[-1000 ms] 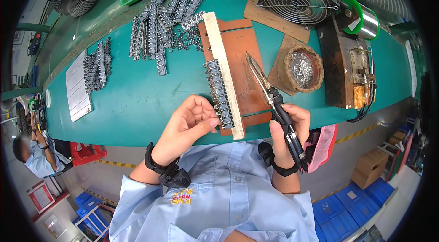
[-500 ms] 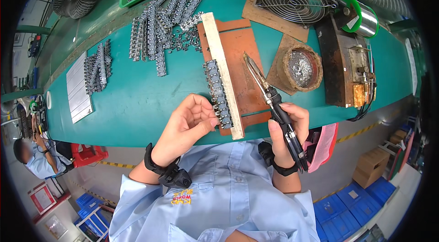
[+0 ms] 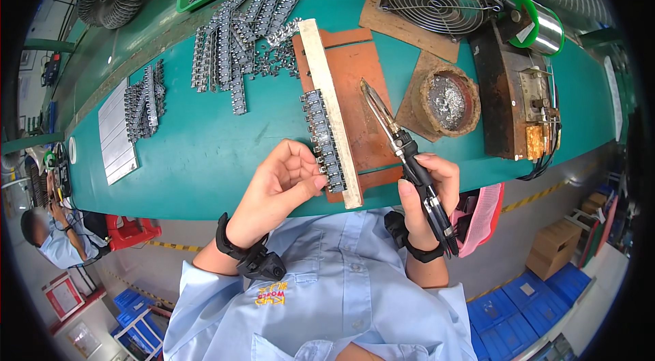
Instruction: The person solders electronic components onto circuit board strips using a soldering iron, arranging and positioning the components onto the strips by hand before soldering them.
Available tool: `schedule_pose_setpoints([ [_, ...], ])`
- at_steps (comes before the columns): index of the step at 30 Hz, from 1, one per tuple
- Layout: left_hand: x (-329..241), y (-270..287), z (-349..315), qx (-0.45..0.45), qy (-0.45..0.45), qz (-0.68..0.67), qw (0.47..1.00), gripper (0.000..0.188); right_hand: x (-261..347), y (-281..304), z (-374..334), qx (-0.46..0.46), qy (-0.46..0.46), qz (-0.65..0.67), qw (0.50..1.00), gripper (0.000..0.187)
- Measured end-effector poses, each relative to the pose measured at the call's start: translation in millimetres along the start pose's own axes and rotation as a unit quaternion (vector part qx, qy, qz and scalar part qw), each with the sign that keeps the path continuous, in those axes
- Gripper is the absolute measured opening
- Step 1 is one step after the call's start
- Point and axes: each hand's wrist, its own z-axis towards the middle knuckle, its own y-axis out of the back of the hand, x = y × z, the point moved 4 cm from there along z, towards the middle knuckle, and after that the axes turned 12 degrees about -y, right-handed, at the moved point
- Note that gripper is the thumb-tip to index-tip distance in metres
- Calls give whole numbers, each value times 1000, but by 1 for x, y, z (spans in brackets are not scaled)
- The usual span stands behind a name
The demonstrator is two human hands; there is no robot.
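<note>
Circuit strip [image 3: 321, 136] | left fingers [image 3: 310, 187]: grip unclear | iron [image 3: 413, 164] part-hides right hand [image 3: 446, 187]

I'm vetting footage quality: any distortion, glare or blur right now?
Head view: fisheye bend bows the green table, and the corners go black; head view: bright highlights sit on the silvery spool; head view: the soldering tool looks fairly sharp, the distant co-worker carries a blurred patch.

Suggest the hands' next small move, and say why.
Perhaps ease the black-handled soldering iron leftward to the dark strip of small components: the right hand holds it with the tip over the reddish-brown board, apart from the strip, while the left hand is at the strip's near end.
</note>
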Motion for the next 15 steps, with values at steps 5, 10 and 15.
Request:
schedule_pose_setpoints([
  [5,3,-1,1,18,52,-64,996,12,0,1,-1,-2,-3,-3,1000,35],
  [10,2,4,2,61,95,-8,994,9,0,0,-1,-2,-14,-20,1000,35],
  [15,0,4,3,77,95,-15,992,8,4,1,-4,-9,-36,-16,999,35],
])
